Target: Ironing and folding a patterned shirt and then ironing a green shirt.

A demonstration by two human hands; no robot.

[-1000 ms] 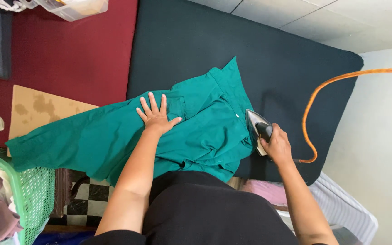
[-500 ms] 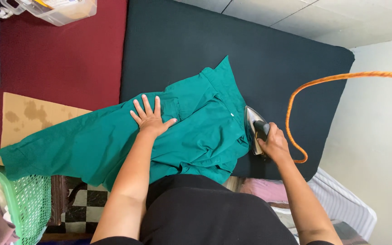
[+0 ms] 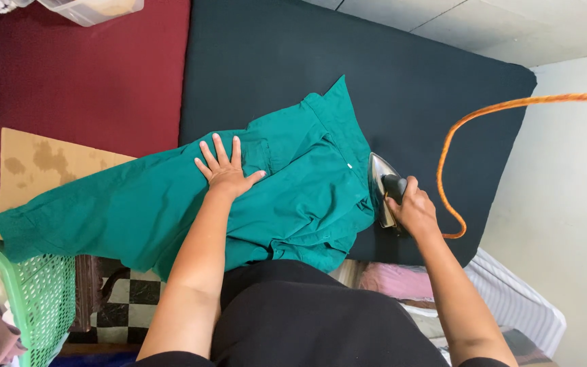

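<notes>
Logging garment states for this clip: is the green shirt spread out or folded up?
Spread out, not folded: the green shirt lies opened across the dark pad, rumpled near the hem, left hand flat on it.

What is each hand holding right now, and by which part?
The right hand grips the metal clothes iron by its black handle. The left hand holds nothing, pressing flat on the green cotton shirt.

This is a home, in a corner used for laundry and ironing. A dark padded mat point(image 3: 293, 75) spread over a red carpet point(image 3: 103, 81) serves as the ironing surface, with a green shirt point(image 3: 293, 183) and an electric iron point(image 3: 380, 187) on its orange cord point(image 3: 456, 136). A green plastic laundry basket point(image 3: 35, 292) holds clothes, folded bedding point(image 3: 511, 306) lies nearby, and the floor is tiled.
</notes>
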